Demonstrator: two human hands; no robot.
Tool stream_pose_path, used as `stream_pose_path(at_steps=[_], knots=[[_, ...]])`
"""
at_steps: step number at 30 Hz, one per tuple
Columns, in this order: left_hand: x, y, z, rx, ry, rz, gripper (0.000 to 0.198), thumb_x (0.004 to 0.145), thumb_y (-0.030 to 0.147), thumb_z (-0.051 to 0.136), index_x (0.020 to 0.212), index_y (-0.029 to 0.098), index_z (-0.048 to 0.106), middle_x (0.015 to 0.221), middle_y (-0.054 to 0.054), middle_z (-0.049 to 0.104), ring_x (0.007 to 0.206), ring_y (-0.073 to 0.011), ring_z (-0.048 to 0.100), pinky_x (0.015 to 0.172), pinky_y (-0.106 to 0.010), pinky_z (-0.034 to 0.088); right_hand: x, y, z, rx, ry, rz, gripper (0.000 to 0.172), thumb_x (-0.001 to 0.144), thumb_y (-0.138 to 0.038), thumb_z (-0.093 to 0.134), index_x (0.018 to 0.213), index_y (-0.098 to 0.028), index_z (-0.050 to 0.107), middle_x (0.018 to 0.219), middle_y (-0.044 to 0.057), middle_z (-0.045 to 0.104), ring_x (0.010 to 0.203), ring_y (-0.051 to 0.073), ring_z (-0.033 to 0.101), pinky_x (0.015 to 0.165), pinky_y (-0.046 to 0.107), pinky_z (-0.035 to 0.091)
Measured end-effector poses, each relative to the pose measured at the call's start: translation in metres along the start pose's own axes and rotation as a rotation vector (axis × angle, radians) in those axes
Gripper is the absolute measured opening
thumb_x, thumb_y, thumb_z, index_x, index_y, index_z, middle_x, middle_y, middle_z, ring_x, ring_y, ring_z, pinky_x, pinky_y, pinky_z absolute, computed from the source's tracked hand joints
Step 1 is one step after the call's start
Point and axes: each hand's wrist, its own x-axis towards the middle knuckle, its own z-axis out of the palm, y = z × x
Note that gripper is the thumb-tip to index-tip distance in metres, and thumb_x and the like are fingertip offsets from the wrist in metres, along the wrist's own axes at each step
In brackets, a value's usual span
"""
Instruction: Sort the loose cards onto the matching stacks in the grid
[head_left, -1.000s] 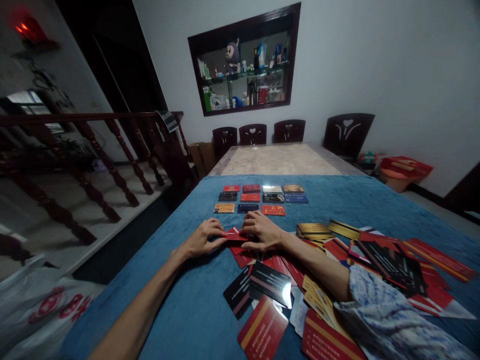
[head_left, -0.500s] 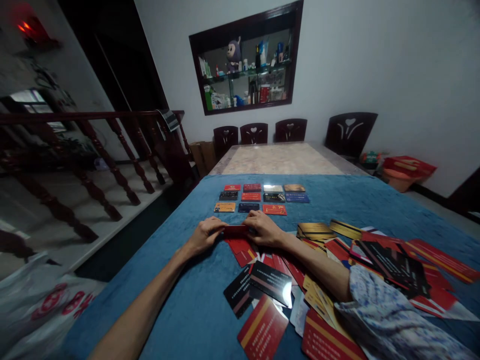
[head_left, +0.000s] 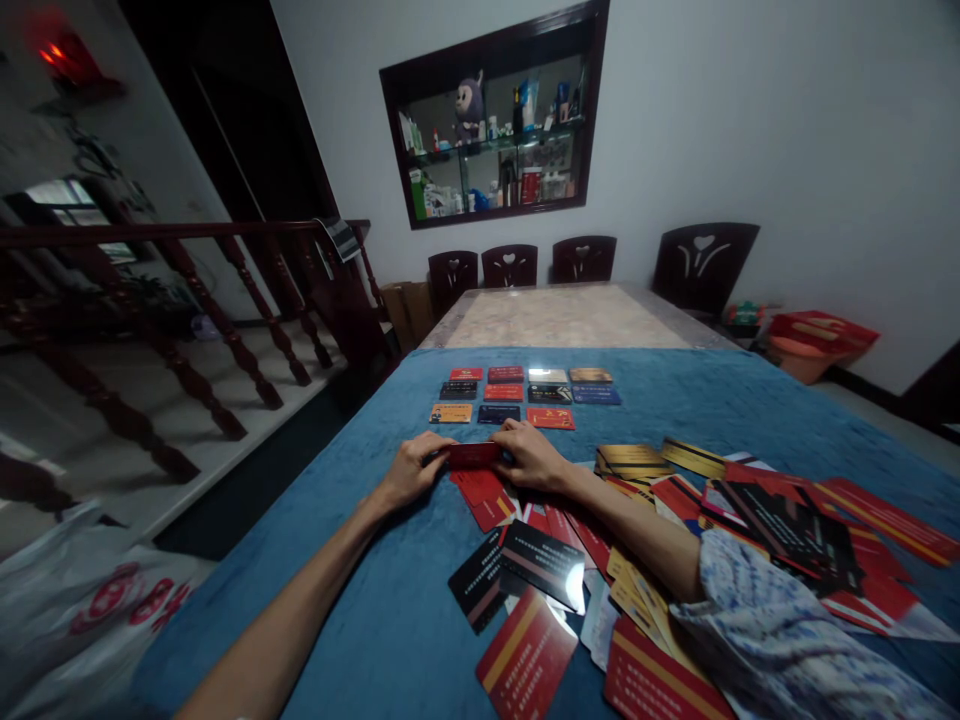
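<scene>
Between my two hands a dark red card [head_left: 474,455] is held up on edge, tilted, just above the blue cloth; whether it is one card or a small stack I cannot tell. My left hand [head_left: 415,468] pinches its left end with thumb and fingers. At its right end my right hand [head_left: 529,457] grips it the same way. Right below it lie red cards [head_left: 484,497] on the cloth. Beyond my hands sit rows of cards, among them an orange card [head_left: 451,413], a dark blue card [head_left: 499,414] and a red card [head_left: 551,418].
Loose black cards [head_left: 541,562], a red and gold card [head_left: 527,655] and gold cards [head_left: 634,460] lie scattered in front and to the right, partly under my right forearm. A blue cloth [head_left: 360,620] covers the near table. A white plastic bag [head_left: 67,610] is at lower left.
The red card has risen slightly and tilted so more of its face shows, with both hands still on it. The view has shifted a little; the other cards lie as before.
</scene>
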Motion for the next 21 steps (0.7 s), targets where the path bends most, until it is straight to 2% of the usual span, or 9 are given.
stream_pose_path(at_steps=[5, 10, 16, 21], knots=[[-0.0001, 0.0000, -0.0001, -0.002, 0.008, -0.006, 0.021, 0.088, 0.012, 0.056, 0.101, 0.017, 0.072, 0.093, -0.006, 0.074, 0.087, -0.0176, 0.068, 0.082, -0.032, 0.055, -0.0003, 0.0015, 0.0015, 0.011, 0.028, 0.008, 0.004, 0.078, -0.018, 0.063, 0.078, -0.017, 0.066, 0.080, 0.007, 0.066, 0.086, 0.021, 0.055, 0.073, 0.031, 0.040], [-0.0004, -0.0004, -0.0006, -0.015, 0.021, -0.023, 0.019, 0.087, 0.012, 0.057, 0.098, 0.017, 0.072, 0.091, -0.006, 0.073, 0.086, -0.0173, 0.068, 0.081, -0.032, 0.056, 0.0004, 0.0037, 0.0016, 0.032, 0.060, -0.037, 0.008, 0.080, -0.017, 0.061, 0.072, -0.017, 0.064, 0.074, 0.005, 0.065, 0.081, 0.020, 0.052, 0.073, 0.031, 0.041], [-0.0011, 0.0009, -0.0001, -0.024, 0.030, -0.075, 0.018, 0.084, 0.011, 0.057, 0.093, 0.016, 0.072, 0.092, -0.007, 0.071, 0.085, -0.0170, 0.067, 0.081, -0.032, 0.055, 0.0013, 0.0082, 0.0028, 0.050, 0.163, -0.055, 0.006, 0.080, -0.015, 0.060, 0.077, -0.018, 0.064, 0.078, 0.006, 0.064, 0.084, 0.021, 0.050, 0.076, 0.033, 0.040], [-0.0012, 0.0032, 0.0017, -0.035, 0.010, -0.085, 0.020, 0.082, 0.009, 0.058, 0.093, 0.017, 0.072, 0.093, -0.006, 0.069, 0.088, -0.0166, 0.066, 0.084, -0.031, 0.054, 0.0023, 0.0093, 0.0052, 0.195, 0.278, -0.029, 0.007, 0.083, -0.016, 0.059, 0.086, -0.018, 0.064, 0.083, 0.005, 0.061, 0.086, 0.020, 0.052, 0.077, 0.033, 0.042]])
